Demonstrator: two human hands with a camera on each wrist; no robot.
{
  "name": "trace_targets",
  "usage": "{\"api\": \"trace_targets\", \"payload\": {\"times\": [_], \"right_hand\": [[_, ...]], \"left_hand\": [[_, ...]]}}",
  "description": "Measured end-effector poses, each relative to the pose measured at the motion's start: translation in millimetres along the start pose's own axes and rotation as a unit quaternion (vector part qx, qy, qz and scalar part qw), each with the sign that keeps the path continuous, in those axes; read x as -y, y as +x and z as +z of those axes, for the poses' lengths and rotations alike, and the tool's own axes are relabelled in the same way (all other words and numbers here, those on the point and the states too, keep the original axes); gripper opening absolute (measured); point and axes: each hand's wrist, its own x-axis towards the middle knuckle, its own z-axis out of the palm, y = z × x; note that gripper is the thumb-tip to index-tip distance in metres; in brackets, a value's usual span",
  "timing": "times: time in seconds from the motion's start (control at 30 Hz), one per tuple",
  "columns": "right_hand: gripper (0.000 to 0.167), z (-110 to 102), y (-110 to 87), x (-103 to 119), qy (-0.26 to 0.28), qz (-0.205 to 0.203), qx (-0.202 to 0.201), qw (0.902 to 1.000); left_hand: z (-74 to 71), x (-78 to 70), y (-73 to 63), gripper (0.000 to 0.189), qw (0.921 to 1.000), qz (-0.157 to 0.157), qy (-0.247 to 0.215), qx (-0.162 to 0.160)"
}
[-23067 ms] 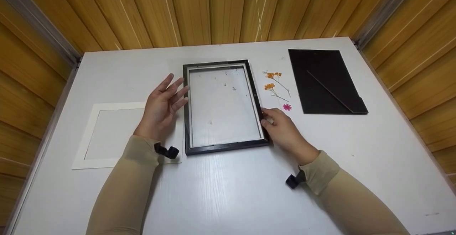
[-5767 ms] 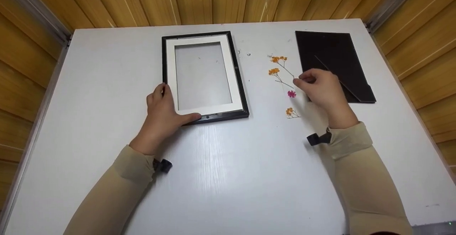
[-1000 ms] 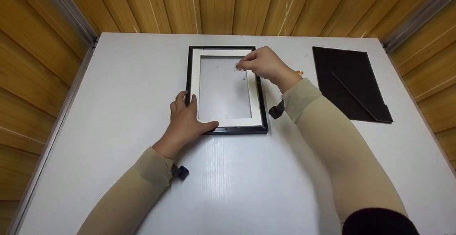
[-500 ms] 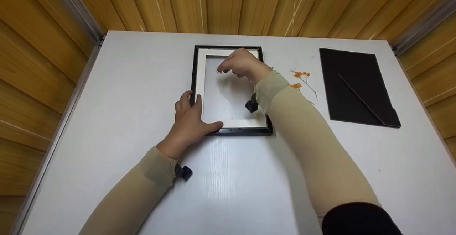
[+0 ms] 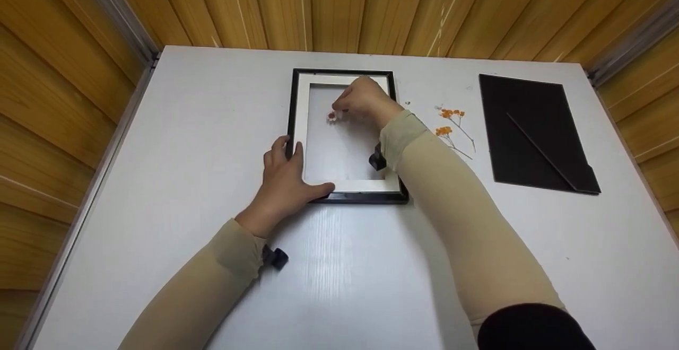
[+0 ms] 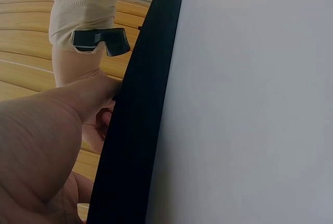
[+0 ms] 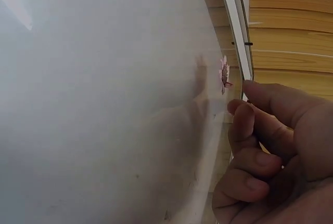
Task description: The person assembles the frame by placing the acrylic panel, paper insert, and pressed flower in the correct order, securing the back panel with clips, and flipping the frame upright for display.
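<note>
A black picture frame (image 5: 366, 198) with a white mat (image 5: 301, 127) inside it lies on the table. My left hand (image 5: 282, 177) grips its near left corner, thumb on the near rail, fingers along the left rail. In the left wrist view the frame's black side (image 6: 135, 99) runs past that hand (image 6: 41, 146). My right hand (image 5: 366, 99) hovers over the mat's opening. Just off its fingertips lies a small pale pink pressed flower (image 5: 332, 117) with a dark red centre. In the right wrist view the flower (image 7: 225, 76) sits apart from the loosely bent fingers (image 7: 276, 96).
Two pressed orange flower sprigs (image 5: 452, 113) lie right of the frame, partly beside my right sleeve (image 5: 451, 196). Farther right is a black backing board (image 5: 520, 95) with a stand leg (image 5: 546, 154). Wooden panels (image 5: 339, 10) stand behind the table.
The mat went from the table into the frame. My right hand left the sprigs, carried the pale flower left over the opening, and has just let go, drawing slightly right. My left hand stays put.
</note>
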Motion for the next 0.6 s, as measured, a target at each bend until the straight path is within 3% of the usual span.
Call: {"api": "trace_targets", "payload": {"times": [0.3, 0.47, 0.6], "right_hand": [[0.039, -29.4, -20.5, -18.6, 0.052, 0.021, -0.027, 0.998], [0.043, -57.7, -42.6, -45.3, 0.096, 0.025, -0.059, 0.9933], [0.046, -77.9, -62.0, -74.1, 0.101, 0.027, -0.094, 0.99]], "left_hand": [[1.7, 0.2, 0.4, 0.126, 1.0, 0.007, 0.003, -0.004], [0.2, 2.5, 2.8, 0.126, 1.0, 0.009, -0.001, -0.004], [-1.6, 4.6, 3.6, 0.126, 0.9999, 0.008, -0.007, -0.004]]}}
